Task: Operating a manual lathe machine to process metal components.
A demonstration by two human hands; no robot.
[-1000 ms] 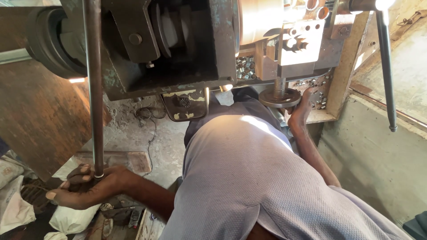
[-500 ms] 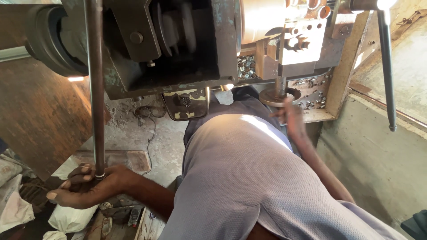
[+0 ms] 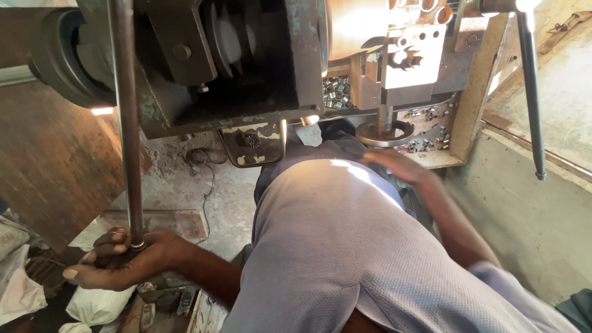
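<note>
The fingers (image 3: pixel 108 243) of the left hand (image 3: pixel 120 265) are curled tight around the lower end of a long steel lever (image 3: pixel 126 123), which rises from the fist up past the front of the dark machine (image 3: pixel 203 61). Well to the right of that lever, the right hand (image 3: pixel 398 165) hovers flat with its fingers loosely spread and empty, just below a round metal handwheel (image 3: pixel 385 132) on the machine's carriage. Small metal rings (image 3: pixel 336 92) lie heaped beside the wheel. As I judge it, the lever is gripped and ready, while the wheel is not yet grasped or turned. A second thin rod (image 3: pixel 530 92) hangs untouched farther right.
</note>
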